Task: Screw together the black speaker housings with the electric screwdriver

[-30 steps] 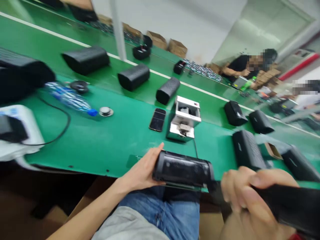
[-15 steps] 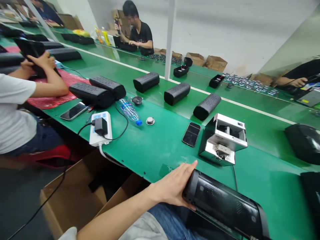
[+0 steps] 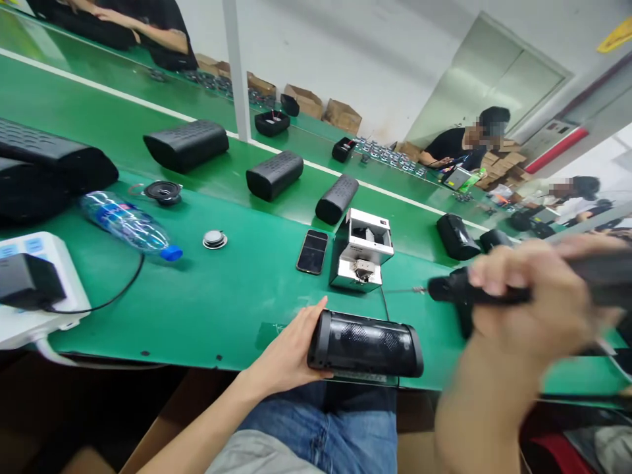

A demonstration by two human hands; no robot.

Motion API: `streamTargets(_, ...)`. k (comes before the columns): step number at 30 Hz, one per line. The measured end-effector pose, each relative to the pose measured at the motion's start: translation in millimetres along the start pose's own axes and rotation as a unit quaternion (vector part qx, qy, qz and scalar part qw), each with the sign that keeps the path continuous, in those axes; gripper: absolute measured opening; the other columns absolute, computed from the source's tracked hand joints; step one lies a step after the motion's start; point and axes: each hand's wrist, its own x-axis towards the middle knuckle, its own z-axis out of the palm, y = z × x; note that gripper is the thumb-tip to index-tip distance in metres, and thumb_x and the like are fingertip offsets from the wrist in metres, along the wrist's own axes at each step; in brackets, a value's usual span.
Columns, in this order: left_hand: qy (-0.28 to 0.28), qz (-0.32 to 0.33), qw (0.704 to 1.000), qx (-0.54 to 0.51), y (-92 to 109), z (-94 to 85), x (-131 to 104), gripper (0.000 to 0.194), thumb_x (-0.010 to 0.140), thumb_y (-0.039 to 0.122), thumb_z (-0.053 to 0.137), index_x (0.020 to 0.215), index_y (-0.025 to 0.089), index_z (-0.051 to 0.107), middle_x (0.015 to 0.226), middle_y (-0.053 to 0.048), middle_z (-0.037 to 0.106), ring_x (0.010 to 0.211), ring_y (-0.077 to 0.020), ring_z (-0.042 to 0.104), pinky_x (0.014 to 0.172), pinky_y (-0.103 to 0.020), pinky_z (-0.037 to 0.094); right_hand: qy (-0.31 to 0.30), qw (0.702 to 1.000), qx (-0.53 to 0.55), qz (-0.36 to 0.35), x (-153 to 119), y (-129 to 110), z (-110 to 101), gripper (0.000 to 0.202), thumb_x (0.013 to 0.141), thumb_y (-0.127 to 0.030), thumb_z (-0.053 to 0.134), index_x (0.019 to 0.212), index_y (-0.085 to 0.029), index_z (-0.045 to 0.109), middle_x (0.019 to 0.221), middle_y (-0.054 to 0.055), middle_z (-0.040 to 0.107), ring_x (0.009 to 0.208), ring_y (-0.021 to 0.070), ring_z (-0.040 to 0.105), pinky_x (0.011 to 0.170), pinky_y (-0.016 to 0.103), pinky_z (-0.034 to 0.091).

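Note:
My left hand (image 3: 299, 345) grips the left end of a black speaker housing (image 3: 365, 345) at the table's front edge; its glossy face with perforated patches is turned toward me. Raised at the right, my right hand (image 3: 538, 303) is wrapped round a black electric screwdriver (image 3: 451, 288), smeared by motion. Its long thin bit points left, toward a silver screw feeder (image 3: 363, 250) behind the speaker. Left of the feeder lies a phone (image 3: 313, 251).
Several black housings, such as one (image 3: 275, 174), stand along the green table (image 3: 237, 309). A plastic bottle (image 3: 128, 224), a small round metal part (image 3: 214, 239), a speaker driver (image 3: 162, 191) and a power strip (image 3: 64, 276) lie at left. Co-workers sit across the table.
The view has swung right. My right hand has come into sight with the screwdriver. My left hand still holds the speaker housing, which now lies more level.

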Motion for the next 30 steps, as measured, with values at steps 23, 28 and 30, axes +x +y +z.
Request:
streamTargets(23,0.000,0.003,1.000,0.005,3.5,-2.0,3.3,0.170,0.075,0.018,0.113,0.189,0.041,-0.011,0.176,-0.024,0.051,0.164,-0.0509,0.055,0.131,-0.075,0.055,-0.069,0.992,-0.058,0.086,-0.9,71.7,47.0,0.028,0.076,-0.030,0.088,0.086,-0.027,0.062,0.054,-0.013,0.051,0.040,0.0115,0.047,0.043,0.027,0.044)
streamTargets(28,0.001,0.014,1.000,0.009,1.0,-2.1,2.5,0.162,0.081,0.017,0.108,0.190,0.039,-0.009,0.179,-0.024,0.049,0.165,-0.0500,0.055,0.133,-0.073,0.053,-0.041,0.996,-0.042,0.064,0.3,19.2,19.1,0.021,0.069,-0.018,0.079,0.085,-0.025,0.066,0.051,-0.013,0.049,0.037,0.0097,0.043,0.039,0.024,0.039)
streamTargets(30,0.002,0.019,1.000,0.012,-2.1,-2.1,1.9,0.156,0.085,0.020,0.105,0.190,0.038,-0.008,0.181,-0.025,0.046,0.166,-0.0500,0.054,0.133,-0.073,0.053,-0.016,0.997,-0.048,0.053,0.1,-11.4,-5.1,0.025,0.063,-0.015,0.075,0.086,-0.024,0.068,0.050,-0.013,0.048,0.037,0.0081,0.039,0.038,0.022,0.035)
